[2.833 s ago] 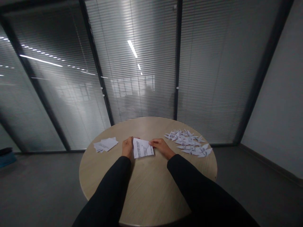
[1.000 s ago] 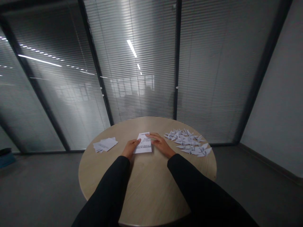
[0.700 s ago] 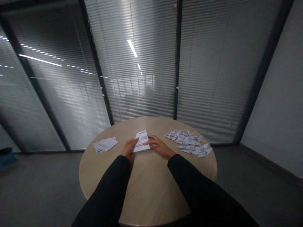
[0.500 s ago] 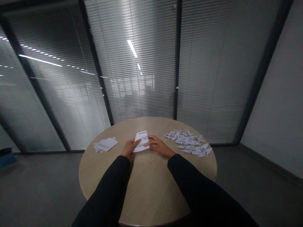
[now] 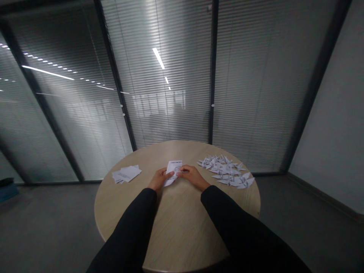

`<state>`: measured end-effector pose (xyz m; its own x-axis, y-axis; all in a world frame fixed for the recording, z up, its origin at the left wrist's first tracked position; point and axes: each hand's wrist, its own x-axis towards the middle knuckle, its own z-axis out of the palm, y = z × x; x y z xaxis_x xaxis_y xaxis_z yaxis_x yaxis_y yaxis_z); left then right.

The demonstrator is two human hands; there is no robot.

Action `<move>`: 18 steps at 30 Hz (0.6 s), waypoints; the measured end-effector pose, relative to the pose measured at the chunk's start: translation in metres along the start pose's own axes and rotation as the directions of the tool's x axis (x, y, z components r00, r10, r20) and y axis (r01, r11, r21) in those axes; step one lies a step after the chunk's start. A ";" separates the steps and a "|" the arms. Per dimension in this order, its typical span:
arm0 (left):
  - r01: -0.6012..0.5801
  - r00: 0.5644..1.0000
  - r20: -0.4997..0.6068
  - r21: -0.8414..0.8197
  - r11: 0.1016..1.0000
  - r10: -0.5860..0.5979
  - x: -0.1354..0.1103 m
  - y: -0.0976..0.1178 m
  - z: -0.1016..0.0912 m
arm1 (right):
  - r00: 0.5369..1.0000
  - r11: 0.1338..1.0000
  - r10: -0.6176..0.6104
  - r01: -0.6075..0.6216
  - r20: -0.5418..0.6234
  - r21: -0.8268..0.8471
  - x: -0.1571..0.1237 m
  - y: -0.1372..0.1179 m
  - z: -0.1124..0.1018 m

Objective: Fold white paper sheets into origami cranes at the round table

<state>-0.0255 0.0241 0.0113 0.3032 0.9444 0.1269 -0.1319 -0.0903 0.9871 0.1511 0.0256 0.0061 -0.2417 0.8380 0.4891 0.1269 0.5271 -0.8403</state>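
I'm grasping a folded printed sheet (image 5: 174, 169) with my left hand (image 5: 162, 179) and right hand (image 5: 192, 175) on the round worktop (image 5: 182, 223), paper cranes (image 5: 224, 170) lying at two o'clock, loose sheets (image 5: 126, 174) at ten.

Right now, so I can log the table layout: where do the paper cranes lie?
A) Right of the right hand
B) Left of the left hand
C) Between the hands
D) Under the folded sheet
A: the paper cranes sit in a heap on the table, out to the right of the right hand, not touching it.
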 end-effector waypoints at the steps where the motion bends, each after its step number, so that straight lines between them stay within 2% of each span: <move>1: 0.001 1.000 0.013 -0.006 1.000 -0.001 0.000 -0.001 0.000 | 1.000 1.000 0.011 -0.011 -0.018 0.014 0.000 0.000 0.000; 5: 0.009 0.998 0.065 -0.073 0.997 -0.005 0.001 -0.005 0.003 | 0.996 0.996 0.044 -0.037 -0.080 0.082 0.002 0.005 0.001; 9: 0.025 0.994 0.105 -0.114 0.993 -0.013 0.000 -0.005 0.007 | 0.989 0.996 0.066 -0.058 -0.129 0.068 0.004 0.010 0.001; 18: 0.031 0.994 0.103 -0.050 0.998 -0.025 -0.001 -0.005 0.011 | 0.988 0.999 0.036 -0.034 -0.153 0.014 0.004 0.010 0.002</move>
<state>-0.0143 0.0199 0.0069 0.4019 0.9089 0.1112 -0.1695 -0.0455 0.9845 0.1498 0.0342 -0.0011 -0.0868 0.8680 0.4890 0.1218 0.4964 -0.8595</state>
